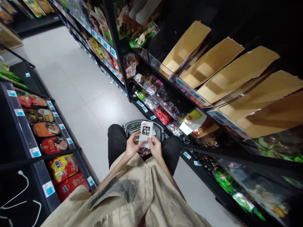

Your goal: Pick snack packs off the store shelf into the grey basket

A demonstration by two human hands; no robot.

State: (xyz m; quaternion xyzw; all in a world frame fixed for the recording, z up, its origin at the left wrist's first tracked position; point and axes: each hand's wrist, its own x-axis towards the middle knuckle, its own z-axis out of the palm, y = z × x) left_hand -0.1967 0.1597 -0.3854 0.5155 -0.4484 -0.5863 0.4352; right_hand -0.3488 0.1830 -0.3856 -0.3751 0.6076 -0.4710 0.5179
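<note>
— Holding what, exactly?
— Both hands grip a small white snack packet (pixel 146 131): left hand (pixel 132 146) closed on its lower left edge, right hand (pixel 155 147) pinching the lower right, label up, seemingly for reading.
— Where is it?
— Above a grey shopping basket (pixel 132 125) on the floor (pixel 78 94), beside the snack shelves (pixel 165 104) and their empty cardboard trays (pixel 213 63).

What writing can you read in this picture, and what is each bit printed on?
"风吃海带": black panel on the white packet, held by the left hand and right hand over the shopping basket. The reading is uncertain, and the small print under it is unreadable.
Blue shelf price tags: too small to read.
Red and yellow bags on the left shelf: printed, but blurred.
Snack packs on the right shelves: lettering too small.
</note>
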